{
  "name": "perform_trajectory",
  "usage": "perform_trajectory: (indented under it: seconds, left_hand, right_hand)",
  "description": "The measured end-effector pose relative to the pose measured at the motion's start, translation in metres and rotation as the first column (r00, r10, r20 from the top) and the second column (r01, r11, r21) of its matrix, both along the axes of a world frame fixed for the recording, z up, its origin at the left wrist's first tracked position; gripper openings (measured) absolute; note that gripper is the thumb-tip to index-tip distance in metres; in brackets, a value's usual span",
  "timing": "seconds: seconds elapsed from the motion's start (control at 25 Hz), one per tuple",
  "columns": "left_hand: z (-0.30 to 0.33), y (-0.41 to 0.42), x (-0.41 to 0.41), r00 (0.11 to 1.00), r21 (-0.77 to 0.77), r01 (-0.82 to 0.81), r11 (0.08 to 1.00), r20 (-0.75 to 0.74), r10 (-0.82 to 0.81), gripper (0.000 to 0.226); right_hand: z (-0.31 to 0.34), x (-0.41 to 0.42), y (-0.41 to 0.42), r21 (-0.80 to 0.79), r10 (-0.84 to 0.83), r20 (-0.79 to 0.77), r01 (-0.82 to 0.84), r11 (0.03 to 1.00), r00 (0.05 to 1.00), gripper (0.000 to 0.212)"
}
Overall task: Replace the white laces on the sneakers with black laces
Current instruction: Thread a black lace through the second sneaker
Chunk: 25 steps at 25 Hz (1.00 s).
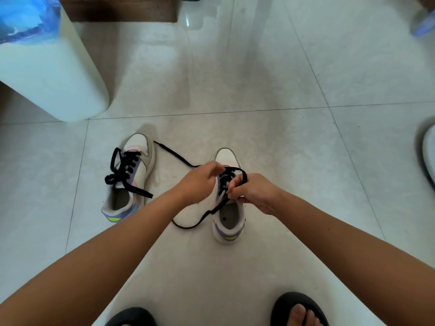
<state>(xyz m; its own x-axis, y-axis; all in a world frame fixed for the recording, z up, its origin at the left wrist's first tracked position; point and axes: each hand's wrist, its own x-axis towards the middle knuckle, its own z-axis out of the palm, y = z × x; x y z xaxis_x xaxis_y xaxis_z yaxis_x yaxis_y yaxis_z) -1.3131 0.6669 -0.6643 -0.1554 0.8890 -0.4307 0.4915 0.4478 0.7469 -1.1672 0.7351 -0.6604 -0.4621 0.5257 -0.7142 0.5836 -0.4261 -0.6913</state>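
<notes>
A: Black lace [243,176] loops up out of the right sneaker [228,222], and your right hand [255,194] has it pinched between curled thumb and fingers, right over the eyelets.

B: And your left hand [200,180]?

A: Curled fingers down on the laced part of the same shoe, just across from your right fingertips. Whether they actually pinch the lace I cannot tell; the knuckles hide it.

B: Where does the loose lace run?

A: One end trails away from your left fingers across the tiled floor [282,137] toward the left sneaker [130,177]; another stretch curves below your wrists beside the shoe's heel.

B: Anything close by?

A: The left sneaker, already in black laces, stands well apart from your fingers. A white bin [54,74] sits farther beyond it, and your black sandals [299,309] near the bottom edge.
</notes>
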Motion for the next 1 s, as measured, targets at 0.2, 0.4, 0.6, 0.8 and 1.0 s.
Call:
perform_trajectory:
  seconds: [0.2,0.4,0.6,0.8,1.0]
  left_hand:
    - [-0.004,0.008,0.017,0.974,0.011,0.104,0.995,0.203,-0.104,0.029]
    - [0.001,0.009,0.006,0.964,0.014,0.089,0.996,0.251,-0.09,0.028]
    - [-0.003,0.008,-0.003,0.973,0.012,0.057,0.998,0.225,-0.058,0.027]
    - [-0.01,0.011,-0.002,0.945,0.143,0.196,0.97,-0.292,-0.148,0.018]
    - [-0.018,0.011,-0.002,0.774,0.023,0.245,0.969,-0.607,-0.181,0.011]
  right_hand:
    - [-0.001,-0.001,-0.006,0.487,0.234,0.085,-0.245,0.838,0.969,0.026]
    - [-0.028,0.002,-0.019,0.85,0.239,0.17,-0.265,0.455,0.956,0.023]
    - [-0.027,0.007,-0.01,0.596,0.059,0.07,-0.09,0.798,0.996,0.012]
    - [-0.022,0.013,-0.006,0.548,-0.004,0.085,-0.043,0.835,0.996,0.011]
    - [-0.025,0.02,-0.009,0.442,0.047,0.13,-0.1,0.892,0.99,0.02]
